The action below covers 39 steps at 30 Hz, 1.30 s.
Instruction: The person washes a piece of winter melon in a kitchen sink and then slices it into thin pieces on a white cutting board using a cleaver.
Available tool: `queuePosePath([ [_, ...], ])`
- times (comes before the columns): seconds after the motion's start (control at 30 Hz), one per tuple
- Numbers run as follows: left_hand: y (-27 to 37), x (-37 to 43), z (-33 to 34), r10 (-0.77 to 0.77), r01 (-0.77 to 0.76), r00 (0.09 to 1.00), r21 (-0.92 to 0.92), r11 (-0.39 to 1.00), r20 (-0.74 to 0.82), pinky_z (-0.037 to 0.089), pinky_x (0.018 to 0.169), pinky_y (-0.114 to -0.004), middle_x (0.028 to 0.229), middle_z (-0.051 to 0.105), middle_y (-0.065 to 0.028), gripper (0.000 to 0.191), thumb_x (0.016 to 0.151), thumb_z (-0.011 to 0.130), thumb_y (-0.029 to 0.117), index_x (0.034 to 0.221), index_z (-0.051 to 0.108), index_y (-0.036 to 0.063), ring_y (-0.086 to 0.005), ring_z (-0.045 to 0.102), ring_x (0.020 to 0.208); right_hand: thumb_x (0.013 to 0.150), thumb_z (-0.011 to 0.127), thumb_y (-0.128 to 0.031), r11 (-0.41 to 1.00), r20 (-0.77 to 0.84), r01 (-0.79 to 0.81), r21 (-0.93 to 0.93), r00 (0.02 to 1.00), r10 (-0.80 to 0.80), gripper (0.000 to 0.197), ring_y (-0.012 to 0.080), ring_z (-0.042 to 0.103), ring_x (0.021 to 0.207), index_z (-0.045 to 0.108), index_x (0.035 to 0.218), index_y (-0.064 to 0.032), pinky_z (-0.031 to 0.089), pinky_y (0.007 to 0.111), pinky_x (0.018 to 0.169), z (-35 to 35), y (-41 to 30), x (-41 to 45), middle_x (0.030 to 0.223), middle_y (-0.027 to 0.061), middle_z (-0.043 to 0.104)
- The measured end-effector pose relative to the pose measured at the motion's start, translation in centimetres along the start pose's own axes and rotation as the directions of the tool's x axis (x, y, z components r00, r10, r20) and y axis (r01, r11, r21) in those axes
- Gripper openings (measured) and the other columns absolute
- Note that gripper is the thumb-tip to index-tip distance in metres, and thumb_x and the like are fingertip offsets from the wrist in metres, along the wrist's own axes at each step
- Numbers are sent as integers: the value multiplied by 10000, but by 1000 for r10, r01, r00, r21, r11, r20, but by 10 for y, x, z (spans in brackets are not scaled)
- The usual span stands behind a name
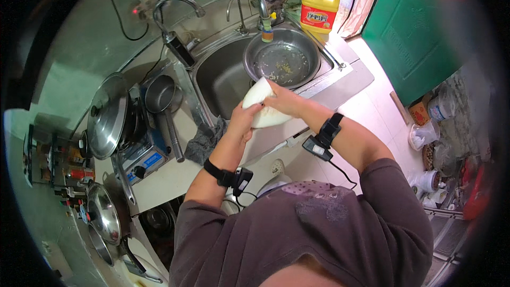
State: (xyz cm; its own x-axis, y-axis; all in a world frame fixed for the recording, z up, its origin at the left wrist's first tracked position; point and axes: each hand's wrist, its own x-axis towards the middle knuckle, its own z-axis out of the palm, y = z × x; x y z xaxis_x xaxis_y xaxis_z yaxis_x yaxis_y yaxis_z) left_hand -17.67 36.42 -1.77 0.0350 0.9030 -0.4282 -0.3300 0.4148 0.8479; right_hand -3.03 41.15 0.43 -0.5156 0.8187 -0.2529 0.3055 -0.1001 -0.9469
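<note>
A white bowl [271, 118] is tilted on its side near the front edge of the sink. Its left side is gripped by my left hand [242, 121], with the thumb over the rim. My right hand [283, 99] reaches to the bowl's opening, its fingers at the inside and partly hidden. Just beyond, a round metal basin [301, 59] sits over the right part of the steel sink [223, 71], with a little water and small pale yellowish bits in it. A faucet with a yellow valve [261, 4] stands above the basin.
A grey cloth [205, 143] lies on the counter left of my hands. Farther left are a small saucepan [160, 93], a gas stove [147, 163] and a lidded wok [107, 115]. A yellow detergent jug [319, 10] stands behind the basin. A green door [414, 36] is at the right.
</note>
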Motion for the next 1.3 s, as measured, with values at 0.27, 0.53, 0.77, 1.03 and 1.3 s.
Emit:
queuePosePath([
  [0.27,13,105,30,-82,88,988,45,995,-132,527,528,-413,947,561,-136,381,754,526,79,1115,432,1,-272,599,763,778,480,-144,972,-49,-20,-235,999,8,514,268,538,951,327,1243,12,416,320,818,-64,40,92,1046,202,539],
  [0.53,-2,151,51,-142,104,942,-138,985,-303,518,544,-445,950,555,-155,410,734,544,74,1120,437,-10,-291,594,776,809,398,-71,986,160,-45,-163,984,72,313,213,571,791,477,1099,18,453,315,711,-125,74,156,872,139,588],
  [0.77,-17,165,50,-186,104,911,-233,967,-368,508,497,-449,975,553,-162,425,743,550,98,1141,430,8,-306,594,778,850,369,-52,887,47,-197,418,980,196,222,128,534,644,537,994,-34,467,236,574,-194,101,232,758,55,557],
  [1.03,-8,178,36,-193,113,902,-220,969,-385,515,564,-462,1015,541,-137,400,788,517,125,1166,405,58,-299,583,833,820,416,-76,731,-186,-20,682,962,199,182,181,557,693,534,933,4,468,297,623,-232,39,306,812,99,581],
  [1.3,-7,202,33,-145,79,919,-189,979,-367,524,563,-422,990,558,-134,399,790,523,104,1165,409,28,-280,592,813,724,646,-290,998,156,-64,-29,985,68,628,185,439,1077,387,1219,-2,345,321,912,-165,105,245,1141,107,505],
])
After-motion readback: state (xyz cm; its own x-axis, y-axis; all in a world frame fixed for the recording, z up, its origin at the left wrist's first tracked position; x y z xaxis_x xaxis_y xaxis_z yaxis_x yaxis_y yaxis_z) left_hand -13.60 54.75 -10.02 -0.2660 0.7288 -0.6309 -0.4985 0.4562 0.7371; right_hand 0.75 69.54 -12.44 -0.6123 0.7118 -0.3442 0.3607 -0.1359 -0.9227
